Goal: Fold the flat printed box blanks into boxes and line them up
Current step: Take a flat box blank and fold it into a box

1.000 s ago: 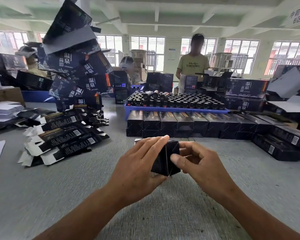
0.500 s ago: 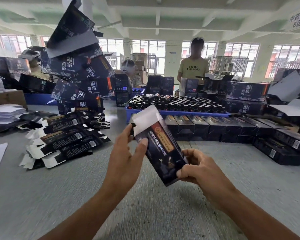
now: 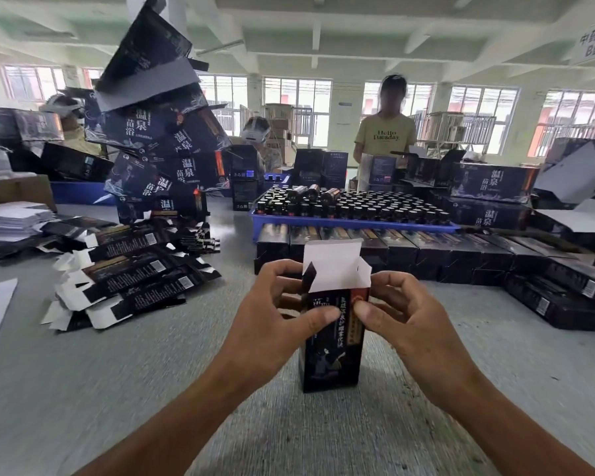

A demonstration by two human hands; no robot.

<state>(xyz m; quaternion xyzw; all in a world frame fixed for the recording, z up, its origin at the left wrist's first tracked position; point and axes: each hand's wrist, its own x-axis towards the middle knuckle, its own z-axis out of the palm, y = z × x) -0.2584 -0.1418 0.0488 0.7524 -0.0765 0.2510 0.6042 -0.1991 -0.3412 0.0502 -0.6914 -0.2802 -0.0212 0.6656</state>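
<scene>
Both hands, left hand (image 3: pixel 272 317) and right hand (image 3: pixel 402 324), pinch the upright box (image 3: pixel 330 352) above the worktop (image 3: pixel 152 389), top flaps (image 3: pixel 330 266) open. Squeeze unevenly and you risk creasing its walls or skewing the tuck.

One upright folded box (image 3: pixel 330 341) stands near, between two hands. One blue tray (image 3: pixel 351 222) of many bottles sits far centre, three bottles (image 3: pixel 311 193) lying on top. Three people are visible beyond.
</scene>
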